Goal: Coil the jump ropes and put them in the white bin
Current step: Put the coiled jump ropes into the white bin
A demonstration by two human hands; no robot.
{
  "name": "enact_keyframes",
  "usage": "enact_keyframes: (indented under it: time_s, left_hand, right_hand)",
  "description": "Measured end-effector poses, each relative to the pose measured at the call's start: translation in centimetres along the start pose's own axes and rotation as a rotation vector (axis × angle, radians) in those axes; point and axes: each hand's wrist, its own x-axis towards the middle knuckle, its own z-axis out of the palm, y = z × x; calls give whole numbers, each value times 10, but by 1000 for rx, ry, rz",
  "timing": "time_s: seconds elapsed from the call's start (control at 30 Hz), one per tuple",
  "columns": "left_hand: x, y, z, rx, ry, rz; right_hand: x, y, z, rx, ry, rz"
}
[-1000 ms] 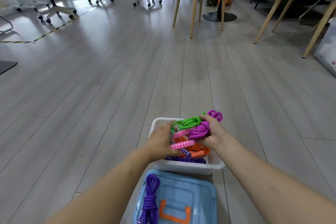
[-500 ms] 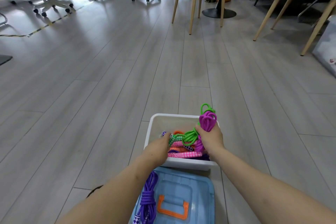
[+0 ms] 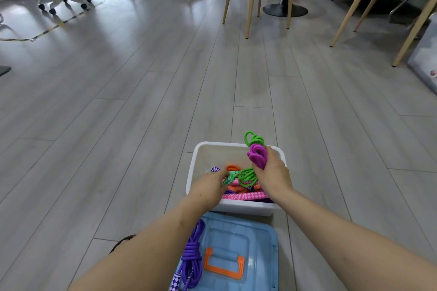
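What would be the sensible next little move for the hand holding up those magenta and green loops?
Probably lower them into the white bin and let go. The right hand grips coiled magenta rope and green rope above the bin's far right corner, while the left hand rests among ropes already inside. A purple rope still lies on the blue lid.

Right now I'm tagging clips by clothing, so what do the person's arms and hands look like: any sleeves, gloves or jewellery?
Both forearms are bare as far as the frame shows: no sleeves in view. The left hand and the right hand wear no gloves, and no rings, watch or wristband can be seen on the visible sides. Fingertips are partly hidden, so nails cannot be judged.
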Motion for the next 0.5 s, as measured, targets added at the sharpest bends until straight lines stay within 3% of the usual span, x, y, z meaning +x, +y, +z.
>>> enact_keyframes:
  time_s: [0.17, 0.5]
  left_hand:
    - [3, 12, -6, -54, 70, -39]
    - [1, 28, -2, -243, 270, 79]
  right_hand:
    - [2, 0, -11, 177, 74, 17]
    - [-3, 1, -19, 359, 68, 51]
